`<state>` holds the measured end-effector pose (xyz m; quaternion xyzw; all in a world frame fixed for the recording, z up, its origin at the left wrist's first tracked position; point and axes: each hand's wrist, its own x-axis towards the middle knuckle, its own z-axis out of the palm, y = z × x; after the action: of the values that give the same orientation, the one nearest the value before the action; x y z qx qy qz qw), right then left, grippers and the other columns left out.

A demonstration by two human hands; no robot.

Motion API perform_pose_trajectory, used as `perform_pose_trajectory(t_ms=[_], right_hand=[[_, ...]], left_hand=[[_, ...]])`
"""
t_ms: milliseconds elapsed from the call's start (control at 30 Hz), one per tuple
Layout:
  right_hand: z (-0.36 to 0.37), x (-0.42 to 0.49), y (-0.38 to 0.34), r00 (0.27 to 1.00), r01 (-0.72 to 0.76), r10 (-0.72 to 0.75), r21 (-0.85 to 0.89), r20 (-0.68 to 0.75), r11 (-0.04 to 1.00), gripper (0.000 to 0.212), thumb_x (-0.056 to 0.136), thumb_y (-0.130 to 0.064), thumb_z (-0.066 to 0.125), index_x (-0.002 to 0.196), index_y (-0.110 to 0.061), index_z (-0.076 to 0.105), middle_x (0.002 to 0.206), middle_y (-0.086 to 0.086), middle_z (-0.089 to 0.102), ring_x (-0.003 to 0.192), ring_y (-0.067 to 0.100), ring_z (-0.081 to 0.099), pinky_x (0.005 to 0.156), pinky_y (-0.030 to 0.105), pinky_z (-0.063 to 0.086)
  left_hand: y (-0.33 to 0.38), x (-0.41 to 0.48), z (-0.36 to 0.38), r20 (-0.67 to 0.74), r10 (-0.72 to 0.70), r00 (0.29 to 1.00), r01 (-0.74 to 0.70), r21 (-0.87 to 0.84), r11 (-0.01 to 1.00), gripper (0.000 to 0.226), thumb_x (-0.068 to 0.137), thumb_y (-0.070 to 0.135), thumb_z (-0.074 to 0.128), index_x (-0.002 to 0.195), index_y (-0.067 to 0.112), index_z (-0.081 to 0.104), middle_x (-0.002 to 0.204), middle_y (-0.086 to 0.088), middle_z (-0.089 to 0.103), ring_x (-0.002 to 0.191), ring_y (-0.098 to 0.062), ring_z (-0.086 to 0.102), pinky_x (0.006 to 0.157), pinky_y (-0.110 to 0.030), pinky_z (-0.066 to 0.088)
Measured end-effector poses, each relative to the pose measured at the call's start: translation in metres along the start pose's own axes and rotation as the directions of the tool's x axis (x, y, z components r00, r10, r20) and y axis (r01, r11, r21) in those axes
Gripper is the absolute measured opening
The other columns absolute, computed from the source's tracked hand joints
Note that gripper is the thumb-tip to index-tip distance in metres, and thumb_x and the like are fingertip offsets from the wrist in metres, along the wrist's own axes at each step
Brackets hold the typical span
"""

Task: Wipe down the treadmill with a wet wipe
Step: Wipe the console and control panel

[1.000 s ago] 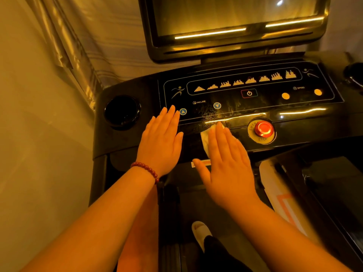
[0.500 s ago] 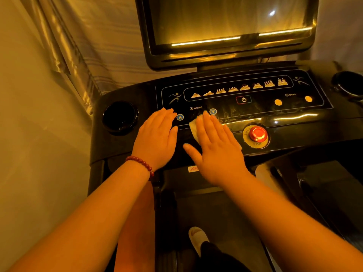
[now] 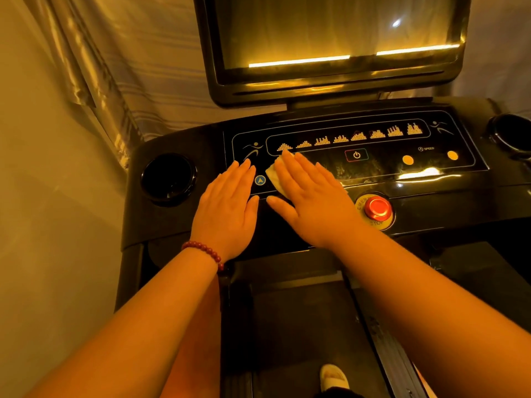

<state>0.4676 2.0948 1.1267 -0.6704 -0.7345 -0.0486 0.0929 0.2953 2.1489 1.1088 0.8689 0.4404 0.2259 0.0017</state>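
Wet wipe point(image 3: 273, 179) sits pinned flat under right hand point(image 3: 314, 202), fingers point(image 3: 290, 168) straight and pressing it onto the left end of the control panel point(image 3: 373, 165) of the treadmill point(image 3: 178, 225), its pale folded edge poking out leftward beside the blue arrow button point(image 3: 260, 180). Left hand point(image 3: 227, 208) rests flat just beside it, fingers straight, holding nothing. Panel's long axis runs left-right, mostly rightward of the wipe, so right hand probably sweeps that way.
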Motion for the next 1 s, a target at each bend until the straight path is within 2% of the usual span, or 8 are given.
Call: perform_pose_trajectory(t_ms=[167,267,400,467,600,733,867,1000], right_hand=[[0.014,-0.037,-0.006,0.999,0.026,-0.027,-0.042,-0.04,0.999,0.077,0.092,-0.065,0.0,0.154,-0.019,0.004,0.161,0.003,0.001,0.148,0.02,-0.001,0.115,0.035,-0.002],[0.006,-0.019,-0.003,1.0,0.022,-0.022,-0.014,0.009,1.0,0.08,0.087,-0.066,-0.006,0.153,-0.022,-0.007,0.161,0.0,-0.01,0.147,0.017,-0.011,0.115,0.033,-0.009],[-0.013,0.028,0.009,0.996,0.045,-0.047,0.026,0.071,0.999,0.072,0.096,-0.06,0.01,0.153,-0.021,-0.009,0.161,-0.001,-0.016,0.147,0.015,-0.016,0.117,0.035,-0.008],[-0.017,0.028,0.018,0.989,0.106,-0.108,0.026,0.105,0.994,0.072,0.096,-0.061,0.009,0.153,-0.022,-0.01,0.16,-0.002,-0.018,0.146,0.014,-0.017,0.118,0.035,-0.009],[-0.014,-0.005,0.026,0.962,0.237,-0.238,0.024,0.133,0.971,0.078,0.085,-0.067,-0.005,0.15,-0.025,-0.015,0.156,-0.007,-0.024,0.144,0.011,-0.023,0.116,0.032,-0.014],[-0.021,0.022,0.038,0.955,0.248,-0.249,0.027,0.164,0.968,0.075,0.088,-0.07,-0.003,0.148,-0.028,-0.017,0.157,-0.008,-0.022,0.143,0.009,-0.022,0.114,0.03,-0.014],[-0.031,0.061,0.05,0.955,0.236,-0.233,0.006,0.182,0.972,0.074,0.093,-0.066,0.006,0.152,-0.026,-0.012,0.159,-0.005,-0.019,0.146,0.011,-0.017,0.117,0.034,-0.01],[-0.028,0.024,0.055,0.9,0.394,-0.392,0.026,0.189,0.919,0.074,0.086,-0.067,0.0,0.148,-0.03,-0.017,0.155,-0.011,-0.024,0.143,0.007,-0.024,0.113,0.028,-0.018]], left_hand=[[0.001,0.002,0.001,-0.005,-0.005,1.0,0.005,0.038,0.999,0.058,0.097,0.038,0.024,0.152,0.017,0.018,0.16,0.001,0.01,0.144,-0.009,-0.003,0.114,-0.028,0.0],[0.001,0.004,0.003,-0.001,-0.006,1.0,0.006,0.036,0.999,0.057,0.098,0.036,0.029,0.15,0.016,0.023,0.158,-0.001,0.018,0.146,-0.014,0.011,0.115,-0.029,0.005],[0.003,0.015,-0.001,-0.08,-0.048,0.996,0.046,-0.021,0.999,0.051,0.094,0.031,0.036,0.141,0.012,0.044,0.147,-0.004,0.041,0.138,-0.02,0.035,0.113,-0.036,0.024],[0.002,0.03,-0.007,-0.122,-0.085,0.989,0.073,-0.096,0.993,0.042,0.096,0.023,0.04,0.134,0.01,0.051,0.139,-0.007,0.051,0.131,-0.021,0.043,0.109,-0.032,0.029],[0.001,0.056,-0.009,-0.09,-0.081,0.993,0.071,-0.109,0.992,0.041,0.1,0.017,0.042,0.14,0.011,0.045,0.146,-0.005,0.043,0.138,-0.019,0.033,0.11,-0.027,0.021],[0.006,0.057,-0.001,-0.082,-0.073,0.994,0.069,-0.059,0.996,0.044,0.1,0.02,0.041,0.144,0.014,0.039,0.153,-0.001,0.033,0.144,-0.015,0.021,0.111,-0.024,0.01],[0.004,0.058,-0.002,-0.063,-0.086,0.994,0.083,-0.05,0.995,0.046,0.1,0.023,0.039,0.146,0.018,0.035,0.154,0.003,0.03,0.144,-0.011,0.017,0.112,-0.023,0.008],[0.007,0.059,-0.001,-0.076,-0.093,0.993,0.089,-0.055,0.994,0.044,0.1,0.023,0.041,0.144,0.016,0.039,0.152,0.001,0.033,0.143,-0.013,0.022,0.111,-0.025,0.013]])
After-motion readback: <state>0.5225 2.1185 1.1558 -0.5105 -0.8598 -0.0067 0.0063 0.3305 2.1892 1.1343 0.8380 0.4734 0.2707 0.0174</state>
